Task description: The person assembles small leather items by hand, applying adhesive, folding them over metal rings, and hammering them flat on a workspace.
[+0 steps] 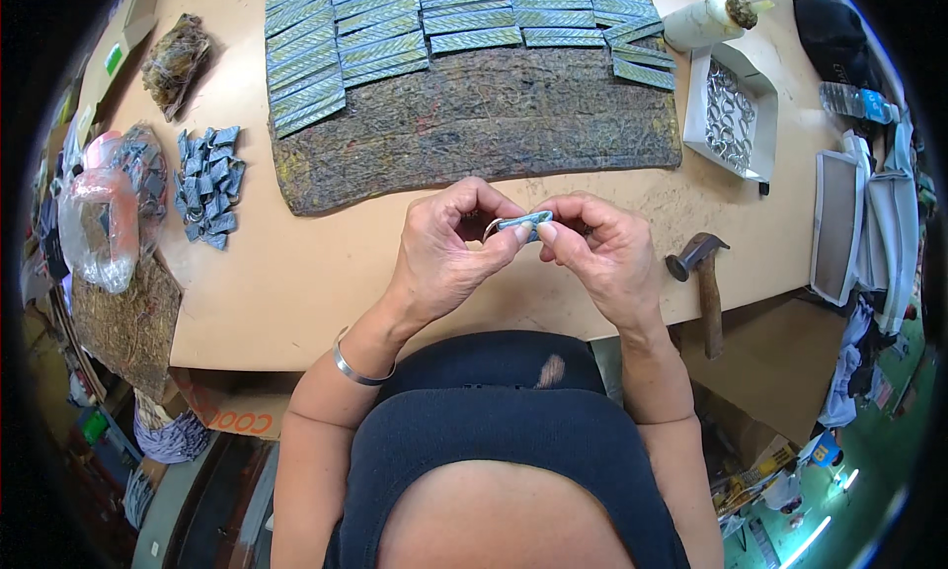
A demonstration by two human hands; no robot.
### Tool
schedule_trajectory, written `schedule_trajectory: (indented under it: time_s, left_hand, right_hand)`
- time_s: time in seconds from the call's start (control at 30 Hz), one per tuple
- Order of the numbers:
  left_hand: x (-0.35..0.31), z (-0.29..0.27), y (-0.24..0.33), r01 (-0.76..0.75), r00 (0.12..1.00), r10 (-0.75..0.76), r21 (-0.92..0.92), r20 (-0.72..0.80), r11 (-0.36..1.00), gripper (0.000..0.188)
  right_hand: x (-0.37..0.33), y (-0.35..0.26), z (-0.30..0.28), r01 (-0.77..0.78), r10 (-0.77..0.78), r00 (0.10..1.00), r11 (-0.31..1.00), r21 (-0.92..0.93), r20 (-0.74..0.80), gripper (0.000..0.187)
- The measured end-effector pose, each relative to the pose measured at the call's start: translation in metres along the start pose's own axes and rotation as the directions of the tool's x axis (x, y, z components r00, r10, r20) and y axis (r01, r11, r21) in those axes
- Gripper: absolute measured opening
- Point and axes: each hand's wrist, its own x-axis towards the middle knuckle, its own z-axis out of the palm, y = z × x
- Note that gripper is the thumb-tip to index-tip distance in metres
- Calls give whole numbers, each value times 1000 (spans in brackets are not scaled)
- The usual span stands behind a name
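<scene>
My left hand (444, 243) and my right hand (610, 255) meet just above the near part of the table. Between both hands' thumbs and fingertips is a small folded blue-green strip (533, 219), pinched at its two ends. A thin metal ring (490, 229) shows at its left end, partly covered by my left fingers. Beyond my hands lies a dark, stained mat (474, 124), its far part covered with rows of flat blue-green strips (474, 38) with a slanted pattern. A white box (765, 149) at the right holds many metal rings (729, 115).
A hammer (709, 283) lies at the table's right front edge. Behind the box stands a white bottle (696, 24) with a crusted neck. At the left are a pile of small blue-grey tabs (209, 184), a brown clump (178, 63) and clear plastic bags (104, 228).
</scene>
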Motion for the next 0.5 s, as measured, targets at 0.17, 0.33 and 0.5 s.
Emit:
schedule_trajectory:
  time_s: [0.17, 0.33, 0.5]
  left_hand:
    - [0, 0, 0, 16, 1000, -16, -33, 6, 999, 9]
    - [1, 0, 2, 84, 996, -80, -102, 37, 991, 11]
    - [1, -1, 3, 127, 990, -116, -163, 81, 978, 13]
  right_hand:
    - [1, -2, 0, -35, 35, 999, 999, 25, 22, 15]
    - [4, -2, -4, -92, 83, 993, 989, 118, 84, 16]
    - [8, 2, -12, -159, 115, 972, 964, 212, 205, 16]
